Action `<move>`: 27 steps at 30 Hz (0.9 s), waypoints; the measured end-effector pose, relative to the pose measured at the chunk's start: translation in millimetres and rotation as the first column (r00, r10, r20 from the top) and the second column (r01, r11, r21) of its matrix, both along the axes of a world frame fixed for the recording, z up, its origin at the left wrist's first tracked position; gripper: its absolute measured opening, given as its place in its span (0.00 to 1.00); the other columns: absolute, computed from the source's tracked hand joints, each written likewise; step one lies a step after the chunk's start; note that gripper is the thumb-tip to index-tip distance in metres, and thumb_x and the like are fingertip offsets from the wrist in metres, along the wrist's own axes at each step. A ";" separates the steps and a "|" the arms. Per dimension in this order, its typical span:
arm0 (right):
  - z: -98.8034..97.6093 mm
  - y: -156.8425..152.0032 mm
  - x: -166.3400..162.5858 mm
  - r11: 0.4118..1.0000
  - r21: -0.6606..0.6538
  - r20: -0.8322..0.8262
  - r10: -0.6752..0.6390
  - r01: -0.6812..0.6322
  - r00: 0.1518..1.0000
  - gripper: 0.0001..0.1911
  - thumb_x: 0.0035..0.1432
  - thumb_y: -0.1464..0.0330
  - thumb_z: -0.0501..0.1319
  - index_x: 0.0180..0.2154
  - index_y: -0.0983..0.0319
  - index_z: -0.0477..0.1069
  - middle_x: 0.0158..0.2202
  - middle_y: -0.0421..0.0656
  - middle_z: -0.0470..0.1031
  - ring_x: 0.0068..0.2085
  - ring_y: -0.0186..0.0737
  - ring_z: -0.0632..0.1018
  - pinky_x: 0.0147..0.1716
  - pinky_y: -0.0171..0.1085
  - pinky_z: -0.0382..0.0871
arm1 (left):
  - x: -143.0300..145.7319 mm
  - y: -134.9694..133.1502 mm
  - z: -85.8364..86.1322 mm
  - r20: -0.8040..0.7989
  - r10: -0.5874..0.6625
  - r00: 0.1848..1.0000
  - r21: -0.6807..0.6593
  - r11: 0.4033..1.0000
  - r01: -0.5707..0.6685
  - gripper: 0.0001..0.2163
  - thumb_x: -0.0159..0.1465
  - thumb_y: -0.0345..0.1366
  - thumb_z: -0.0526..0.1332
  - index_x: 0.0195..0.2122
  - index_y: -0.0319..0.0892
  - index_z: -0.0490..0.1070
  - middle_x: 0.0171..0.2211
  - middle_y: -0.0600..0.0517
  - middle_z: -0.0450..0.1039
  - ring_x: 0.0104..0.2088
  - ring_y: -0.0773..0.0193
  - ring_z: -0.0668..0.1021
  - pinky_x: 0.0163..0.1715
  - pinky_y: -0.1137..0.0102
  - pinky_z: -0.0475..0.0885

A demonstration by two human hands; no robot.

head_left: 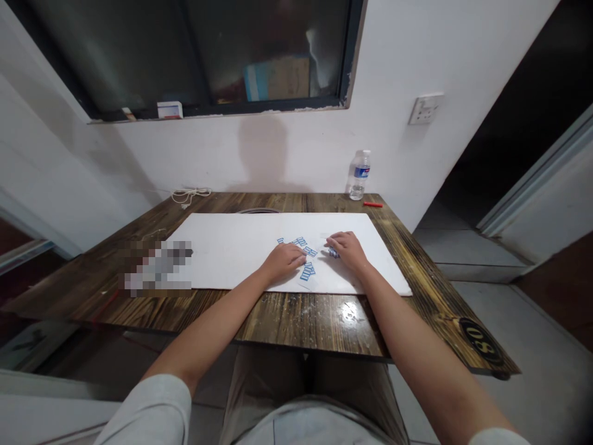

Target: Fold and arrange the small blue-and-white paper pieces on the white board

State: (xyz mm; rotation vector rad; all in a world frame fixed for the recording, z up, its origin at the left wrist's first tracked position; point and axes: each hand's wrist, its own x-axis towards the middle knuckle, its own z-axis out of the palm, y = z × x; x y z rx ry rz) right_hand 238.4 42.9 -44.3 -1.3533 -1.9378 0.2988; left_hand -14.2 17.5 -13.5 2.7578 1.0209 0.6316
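Observation:
Small flat blue-and-white pieces (311, 252) lie scattered on a white board (236, 250), some overlapping. My left hand (285, 262) rests palm down at the left of the scatter, its fingers stretched out loosely and the tips beside the pieces. To the right, my right hand (348, 248) curls over a small bunch of blue-and-white pieces (333, 252). Its fingers bend around this bunch and partly hide it. Another short group of pieces (306, 272) lies nearest me, just right of my left hand.
The board lies on a dark wooden table (296, 318). Behind it stand a water bottle (359, 175) and a red pen (373, 204). A coiled white cord (189, 194) lies at the back left. A blurred patch (160, 269) covers the board's left end.

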 end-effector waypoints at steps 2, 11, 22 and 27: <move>3.3 -3.5 -3.1 0.989 0.038 0.070 0.138 -0.140 0.988 0.20 0.66 0.58 0.51 0.36 0.53 0.82 0.46 0.41 0.79 0.49 0.46 0.71 0.50 0.46 0.62 | 0.7 -1.0 0.2 -0.003 0.021 1.000 -0.020 1.000 -0.021 0.15 0.69 0.41 0.52 0.41 0.44 0.78 0.45 0.50 0.79 0.48 0.59 0.77 0.51 0.62 0.68; 13.6 -17.3 -7.8 0.986 0.129 0.337 0.057 -0.106 0.940 0.15 0.65 0.58 0.56 0.45 0.52 0.80 0.53 0.43 0.76 0.54 0.50 0.69 0.52 0.50 0.61 | -2.9 1.4 -7.9 0.092 0.343 0.935 -0.033 0.939 -0.342 0.13 0.65 0.34 0.55 0.45 0.45 0.78 0.50 0.50 0.77 0.51 0.59 0.76 0.54 0.63 0.69; 8.5 -16.1 -10.6 0.992 0.016 0.432 0.109 -0.128 0.895 0.21 0.66 0.57 0.54 0.57 0.50 0.70 0.63 0.40 0.65 0.63 0.54 0.62 0.59 0.52 0.57 | -3.2 2.1 -4.6 -0.046 0.239 0.970 0.005 0.971 -0.239 0.16 0.64 0.32 0.55 0.50 0.47 0.76 0.56 0.51 0.72 0.59 0.56 0.70 0.60 0.55 0.64; 8.6 -16.6 -12.4 0.989 -0.014 0.449 0.140 -0.149 0.883 0.18 0.65 0.55 0.55 0.54 0.47 0.73 0.63 0.39 0.65 0.64 0.55 0.61 0.60 0.53 0.56 | -2.5 0.0 -7.6 -0.095 0.209 0.973 0.001 0.978 -0.209 0.17 0.66 0.40 0.55 0.54 0.49 0.74 0.59 0.50 0.69 0.61 0.53 0.68 0.60 0.53 0.62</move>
